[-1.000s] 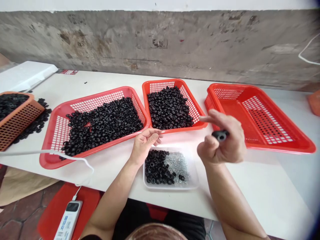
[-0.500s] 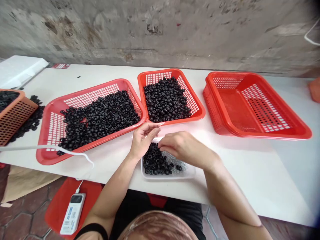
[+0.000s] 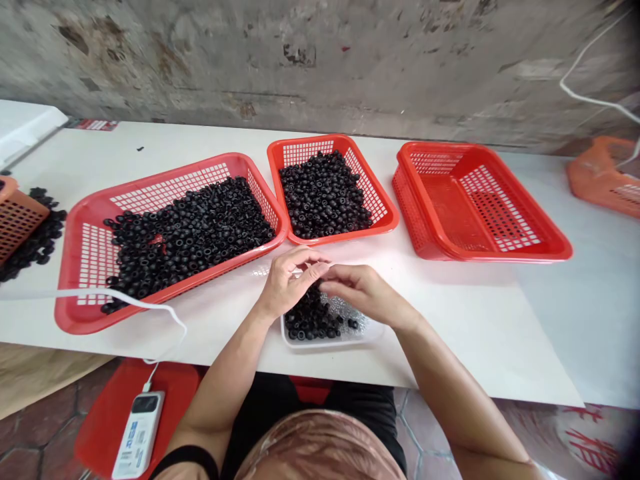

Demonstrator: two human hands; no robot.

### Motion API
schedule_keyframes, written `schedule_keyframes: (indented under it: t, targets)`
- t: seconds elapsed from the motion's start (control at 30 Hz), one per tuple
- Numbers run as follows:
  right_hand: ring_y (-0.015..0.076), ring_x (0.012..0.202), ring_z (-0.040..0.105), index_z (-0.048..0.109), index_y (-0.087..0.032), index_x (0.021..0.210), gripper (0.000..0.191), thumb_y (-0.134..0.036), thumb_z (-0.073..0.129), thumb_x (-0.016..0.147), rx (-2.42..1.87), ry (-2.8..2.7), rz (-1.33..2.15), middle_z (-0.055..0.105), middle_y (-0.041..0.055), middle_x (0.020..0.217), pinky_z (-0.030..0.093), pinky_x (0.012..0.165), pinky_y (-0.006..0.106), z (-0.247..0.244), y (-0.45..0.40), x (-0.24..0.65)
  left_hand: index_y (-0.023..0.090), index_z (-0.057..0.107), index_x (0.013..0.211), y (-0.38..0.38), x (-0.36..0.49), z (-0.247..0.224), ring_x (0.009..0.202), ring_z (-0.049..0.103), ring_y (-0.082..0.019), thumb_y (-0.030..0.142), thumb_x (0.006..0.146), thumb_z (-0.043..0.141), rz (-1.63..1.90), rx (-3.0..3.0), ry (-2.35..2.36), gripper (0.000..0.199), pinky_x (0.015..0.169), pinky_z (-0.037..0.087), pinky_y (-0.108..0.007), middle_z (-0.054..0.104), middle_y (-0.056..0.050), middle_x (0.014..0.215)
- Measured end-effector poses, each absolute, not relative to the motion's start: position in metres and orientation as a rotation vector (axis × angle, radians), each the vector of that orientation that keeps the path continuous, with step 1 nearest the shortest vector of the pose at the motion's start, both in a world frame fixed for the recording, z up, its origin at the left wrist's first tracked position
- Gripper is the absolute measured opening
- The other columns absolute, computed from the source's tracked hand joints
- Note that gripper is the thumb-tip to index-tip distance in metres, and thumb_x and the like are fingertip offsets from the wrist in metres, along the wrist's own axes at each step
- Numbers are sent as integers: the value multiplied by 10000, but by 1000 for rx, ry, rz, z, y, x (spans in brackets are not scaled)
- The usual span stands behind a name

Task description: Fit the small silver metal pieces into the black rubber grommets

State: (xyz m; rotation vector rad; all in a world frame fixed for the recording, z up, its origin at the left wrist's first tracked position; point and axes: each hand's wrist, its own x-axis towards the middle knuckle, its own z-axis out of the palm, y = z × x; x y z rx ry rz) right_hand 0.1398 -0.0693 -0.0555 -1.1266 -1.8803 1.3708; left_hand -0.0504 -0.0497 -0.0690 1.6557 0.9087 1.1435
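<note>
Black rubber grommets [image 3: 310, 317] heaped in the left side of a clear plastic tray [image 3: 333, 341], long side running across the bench [image 3: 475, 333]. Left hand [image 3: 287, 283] and right hand [image 3: 365, 291] meet fingertip to fingertip just above; can't tell if they're holding anything.

The red plastic basket [image 3: 170, 172] had walls of fine square lattice, and the right-hand red basket [image 3: 483, 200] repeated that grid. Black rubber grommets [image 3: 185, 233] lay in a dense, dark-holed speckle. The clear tray [image 3: 330, 341] held glittering silver-grey granules [image 3: 345, 310]. The white table [image 3: 475, 320] met a mottled grey concrete wall [image 3: 320, 67] blotched with brown.
</note>
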Motion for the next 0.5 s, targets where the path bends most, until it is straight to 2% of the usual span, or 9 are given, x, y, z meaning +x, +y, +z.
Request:
schedule_keyframes:
  t: [0.07, 0.13, 0.23, 0.3, 0.33, 0.4, 0.5]
  targets:
    - [89, 539, 458, 668, -167, 799, 385, -514, 610, 954, -1135, -1619, 1550, 569, -26, 647, 398, 537, 231, -54, -71, 151, 201, 769, 983, -51, -50, -67, 912, 690, -179, 292, 928, 678, 1086, 1761, 816, 141, 753, 537, -266, 756, -67, 1000]
    - [68, 485, 383, 638, -165, 740, 453, -583, 637, 915, -1141, -1458, 1664, 527, -38, 614, 331, 467, 220, -54, -73, 154, 205, 762, 1030, -53, -48, -66, 909, 688, -174, 258, 918, 690, 1048, 1799, 766, 143, 758, 542, -268, 750, -70, 1039]
    - [62, 453, 371, 630, -165, 710, 486, -617, 657, 885, -1142, -1394, 1696, 516, -44, 583, 308, 444, 220, -54, -77, 153, 191, 747, 1034, -54, -46, -67, 860, 678, -159, 235, 902, 707, 1028, 1796, 765, 145, 747, 544, -263, 745, -68, 1014]
    - [70, 436, 374, 636, -168, 699, 499, -612, 600, 925, -1196, -1466, 1638, 472, -56, 518, 317, 455, 225, -54, -78, 154, 178, 735, 1005, -55, -45, -68, 831, 672, -150, 230, 891, 713, 1021, 1767, 772, 127, 726, 541, -252, 741, -62, 979]
    - [78, 439, 389, 650, -169, 711, 487, -586, 571, 952, -1245, -1532, 1568, 473, -55, 505, 333, 472, 229, -53, -79, 155, 174, 729, 991, -55, -45, -68, 816, 670, -146, 228, 884, 718, 1024, 1743, 785, 121, 716, 538, -247, 739, -57, 959]
    - [103, 511, 488, 695, -172, 782, 384, -467, 560, 986, -1354, -1735, 1333, 576, -23, 578, 403, 553, 240, -52, -82, 159, 168, 719, 964, -55, -45, -70, 790, 670, -140, 226, 869, 724, 1046, 1663, 837, 111, 710, 536, -241, 735, -46, 918]
    - [151, 755, 631, 737, -176, 909, 180, -216, 573, 972, -1500, -2215, 916, 714, 48, 858, 448, 732, 263, -48, -87, 162, 163, 711, 935, -54, -45, -74, 763, 676, -137, 235, 847, 738, 1080, 1513, 917, 116, 715, 536, -242, 734, -37, 878]
